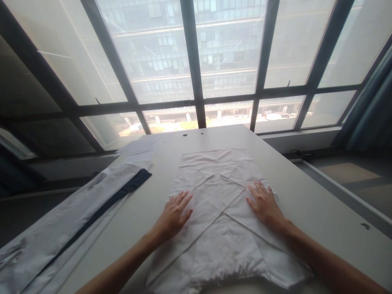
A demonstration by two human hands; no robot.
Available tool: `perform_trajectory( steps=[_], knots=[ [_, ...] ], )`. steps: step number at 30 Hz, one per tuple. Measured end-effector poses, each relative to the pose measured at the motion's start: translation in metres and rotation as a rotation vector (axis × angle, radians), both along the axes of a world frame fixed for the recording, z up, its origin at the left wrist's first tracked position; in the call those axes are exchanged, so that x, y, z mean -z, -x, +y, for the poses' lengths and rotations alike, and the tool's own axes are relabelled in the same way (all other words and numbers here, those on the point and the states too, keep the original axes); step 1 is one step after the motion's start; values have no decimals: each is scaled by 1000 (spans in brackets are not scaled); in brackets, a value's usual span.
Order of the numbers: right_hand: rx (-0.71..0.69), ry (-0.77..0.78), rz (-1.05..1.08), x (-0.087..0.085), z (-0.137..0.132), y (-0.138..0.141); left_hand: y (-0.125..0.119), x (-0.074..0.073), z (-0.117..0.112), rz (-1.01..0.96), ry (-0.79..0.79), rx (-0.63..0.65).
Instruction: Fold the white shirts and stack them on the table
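A white folded garment [217, 192] lies flat in the middle of the light table [309, 200], with diagonal fold lines crossing it. My left hand [174, 215] rests palm down on its left side, fingers spread and flat. My right hand [263, 202] lies palm down on its right side, fingers stretched out too. Neither hand holds anything.
A stack of white cloth with a dark blue strip [92, 212] lies along the table's left edge. More folded white cloth [143, 149] sits at the far left corner. Large windows [196, 61] stand behind the table; a floor gap runs on the right.
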State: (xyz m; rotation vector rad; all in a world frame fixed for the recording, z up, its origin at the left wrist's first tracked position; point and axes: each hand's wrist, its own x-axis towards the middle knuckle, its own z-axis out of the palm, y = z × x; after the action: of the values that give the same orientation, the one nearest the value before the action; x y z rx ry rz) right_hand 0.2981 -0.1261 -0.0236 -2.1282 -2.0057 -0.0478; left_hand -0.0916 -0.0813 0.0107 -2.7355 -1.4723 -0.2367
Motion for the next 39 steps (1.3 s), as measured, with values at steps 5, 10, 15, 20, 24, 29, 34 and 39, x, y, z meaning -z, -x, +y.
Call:
perform_trajectory(
  steps=[5,10,15,20,24,29,34,39],
  knots=[
    [-72,103,66,3,-9,4,12,11,-19,45,63,52],
    [-69,127,33,9,-5,0,1,9,-7,31,89,50],
    [-68,138,-2,2,25,-18,-22,5,17,22,88,29],
    [-69,148,64,-11,57,-34,-42,8,38,-5,66,4],
    [5,61,172,-28,77,-25,-43,11,42,-24,46,16],
    [61,6,159,-31,99,9,-41,11,39,-37,41,9],
    [187,-8,180,-15,105,28,-42,10,39,-23,53,12],
    [212,-15,224,-8,106,23,-43,7,39,-17,53,0]
  ],
)
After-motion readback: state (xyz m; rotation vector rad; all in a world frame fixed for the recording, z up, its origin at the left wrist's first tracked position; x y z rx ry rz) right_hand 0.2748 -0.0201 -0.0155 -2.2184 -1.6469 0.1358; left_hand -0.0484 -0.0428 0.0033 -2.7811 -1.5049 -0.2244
